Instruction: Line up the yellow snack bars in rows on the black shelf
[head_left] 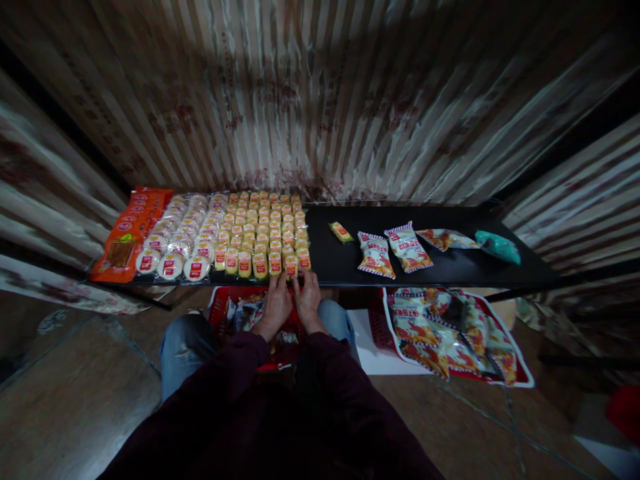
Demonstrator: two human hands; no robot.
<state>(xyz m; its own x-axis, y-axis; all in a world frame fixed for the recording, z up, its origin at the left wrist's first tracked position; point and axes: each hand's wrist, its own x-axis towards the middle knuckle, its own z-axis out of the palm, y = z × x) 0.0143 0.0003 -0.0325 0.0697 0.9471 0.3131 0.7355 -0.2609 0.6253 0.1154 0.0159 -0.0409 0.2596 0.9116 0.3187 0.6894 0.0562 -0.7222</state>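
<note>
At the front edge of the black shelf [340, 267], a small yellow wrapped snack cake [291, 261] stands in the front row of many like it. My left hand [278, 303] reaches up from below, its fingertips closed against the left side of that cake's wrapper. From the right, my right hand [307, 300] pinches at the same cake. Its lower end is partly covered by my fingers. Left of these rows are white round wrapped biscuits [171, 265] in columns, and beyond them lies an orange snack bag [127, 233].
On the shelf's right part lie a loose yellow cake [341, 232], white-and-orange chip bags [407, 247] and a teal bag [497, 247]. Below are a red basket [217, 313] between my knees and another full basket [526, 373]. Striped curtain [280, 100] hangs behind.
</note>
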